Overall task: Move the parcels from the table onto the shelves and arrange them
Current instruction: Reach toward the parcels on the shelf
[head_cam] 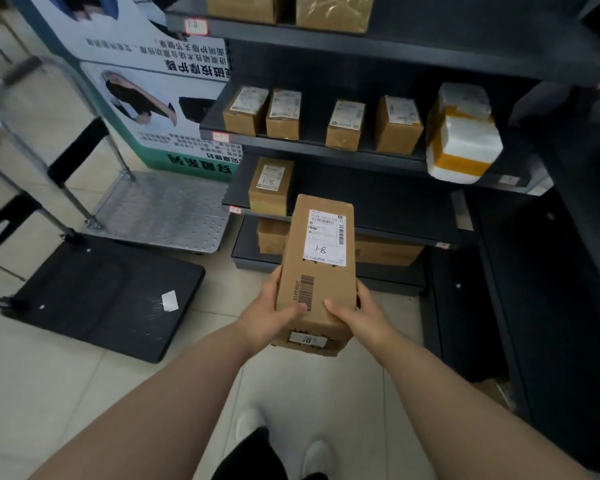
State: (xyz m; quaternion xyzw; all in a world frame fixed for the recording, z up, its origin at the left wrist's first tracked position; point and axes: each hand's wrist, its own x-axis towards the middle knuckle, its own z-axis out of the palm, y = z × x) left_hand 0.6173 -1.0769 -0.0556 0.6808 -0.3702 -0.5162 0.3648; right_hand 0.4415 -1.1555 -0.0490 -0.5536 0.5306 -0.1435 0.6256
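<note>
Facing the dark shelves (388, 209), I am holding the long parcel (316, 271) out above the floor. My left hand (265, 315) and right hand (362, 318) are both clamping its near end, so the unsupported far end is risking dipping or knocking the small box (270, 187).

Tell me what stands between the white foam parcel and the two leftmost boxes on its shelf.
In the head view, two more brown boxes: the third box and the fourth box, standing apart, left of the foam parcel.
</note>
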